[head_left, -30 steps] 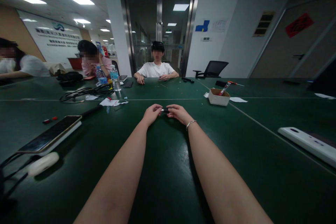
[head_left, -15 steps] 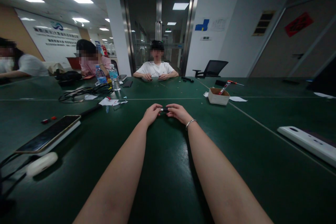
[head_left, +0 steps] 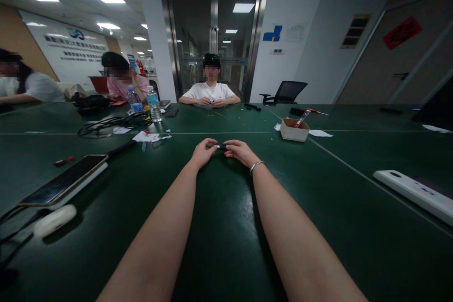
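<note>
A small, dark piece with a silvery end point(head_left: 222, 147) spans the gap between my two hands, just above or on the green table point(head_left: 222, 207); it is too small to tell its exact kind. The fingers of my left hand point(head_left: 204, 153) pinch the silvery end. My right hand point(head_left: 242, 152), with a silver bangle at the wrist, grips the black end. Both hands are closed, and fingers cover part of the piece.
At left lie a phone point(head_left: 63, 179), a white oval device point(head_left: 54, 221), paper scraps point(head_left: 146, 136), black cables point(head_left: 109, 124) and water bottles point(head_left: 154, 104). To the right are a small box point(head_left: 294, 130) and a white device point(head_left: 414, 193). Across sits a person point(head_left: 211, 90).
The silvery part between my fingers shows a little differently, as the piece shifts or turns slightly. Both hands stay nearly in place. The person across has brought their hands closer together.
</note>
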Action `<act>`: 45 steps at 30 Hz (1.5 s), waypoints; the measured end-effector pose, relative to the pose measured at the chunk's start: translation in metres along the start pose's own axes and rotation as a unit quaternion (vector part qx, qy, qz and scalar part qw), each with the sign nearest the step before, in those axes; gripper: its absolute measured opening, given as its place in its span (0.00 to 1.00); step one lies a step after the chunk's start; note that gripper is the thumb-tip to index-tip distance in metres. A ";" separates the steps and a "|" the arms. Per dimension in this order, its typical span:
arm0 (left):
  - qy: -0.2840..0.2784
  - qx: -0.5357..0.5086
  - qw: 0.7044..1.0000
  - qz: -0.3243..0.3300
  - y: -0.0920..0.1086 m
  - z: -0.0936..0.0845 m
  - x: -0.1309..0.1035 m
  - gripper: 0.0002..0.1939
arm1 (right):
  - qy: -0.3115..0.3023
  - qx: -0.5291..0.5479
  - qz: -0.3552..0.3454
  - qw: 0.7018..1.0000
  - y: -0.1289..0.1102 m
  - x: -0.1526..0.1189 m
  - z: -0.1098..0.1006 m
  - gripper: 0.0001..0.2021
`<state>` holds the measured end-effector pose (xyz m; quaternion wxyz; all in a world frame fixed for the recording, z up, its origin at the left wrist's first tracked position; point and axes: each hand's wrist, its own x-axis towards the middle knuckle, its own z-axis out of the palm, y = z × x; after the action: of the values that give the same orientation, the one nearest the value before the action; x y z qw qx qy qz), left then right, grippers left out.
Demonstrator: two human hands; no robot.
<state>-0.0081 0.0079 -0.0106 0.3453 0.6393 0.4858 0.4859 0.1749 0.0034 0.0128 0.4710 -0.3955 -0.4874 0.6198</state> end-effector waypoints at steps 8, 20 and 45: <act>-0.025 0.015 1.000 0.009 0.002 -0.002 -0.002 0.12 | -0.001 0.005 0.001 1.000 -0.001 -0.001 0.000 0.08; -0.020 -0.001 0.999 0.032 0.000 -0.004 -0.001 0.14 | 0.007 0.015 -0.001 1.000 -0.001 -0.002 0.000 0.06; -0.029 -0.042 0.998 -0.041 0.008 -0.004 -0.001 0.15 | -0.014 0.030 -0.019 0.999 0.005 0.002 -0.005 0.07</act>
<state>-0.0097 0.0046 -0.0029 0.4055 0.6175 0.4804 0.4727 0.1779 0.0057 0.0073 0.4874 -0.3636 -0.4824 0.6305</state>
